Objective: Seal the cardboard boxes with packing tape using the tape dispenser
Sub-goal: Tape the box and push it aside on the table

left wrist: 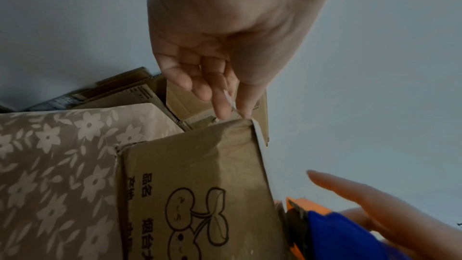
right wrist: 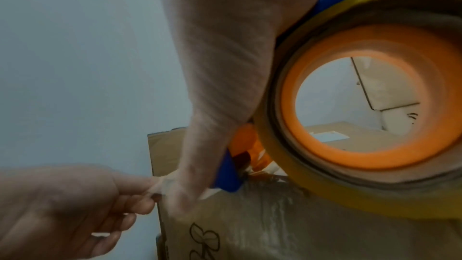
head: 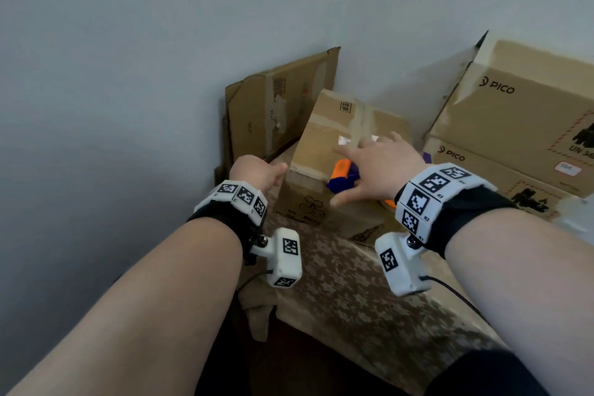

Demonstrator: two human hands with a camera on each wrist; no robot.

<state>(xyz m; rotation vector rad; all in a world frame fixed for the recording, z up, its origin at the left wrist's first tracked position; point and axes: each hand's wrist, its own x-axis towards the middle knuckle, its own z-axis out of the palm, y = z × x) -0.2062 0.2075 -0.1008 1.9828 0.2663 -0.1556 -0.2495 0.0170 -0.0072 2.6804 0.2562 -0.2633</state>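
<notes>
Left hand [head: 255, 172]: fingers curled, thumb and forefinger pinching the loose end of the clear packing tape [left wrist: 228, 100] at the upper near corner of the small cardboard box [head: 334, 145]; the wrist view shows the fingertips meeting just above that corner.

Right hand [head: 376, 167]: laid over the tape dispenser [head: 343, 175], fingers spread and fairly straight across its top, thumb down along the near side; whether the fingers actually curl round the dispenser cannot be told.

Tape dispenser: blue body, orange hub, yellowish tape roll [right wrist: 370, 106]; pressed against the box's near top edge, just right of the left hand, its blade end touching the cardboard.

Small cardboard box: cartoon cherry print on the near face, tilted, standing at the table's [head: 353, 292] far left corner on a floral cloth.

Flattened carton [head: 283, 106]: upright against the wall behind the box.

Two stacked PICO boxes [head: 520, 125]: along the table's right edge.
</notes>
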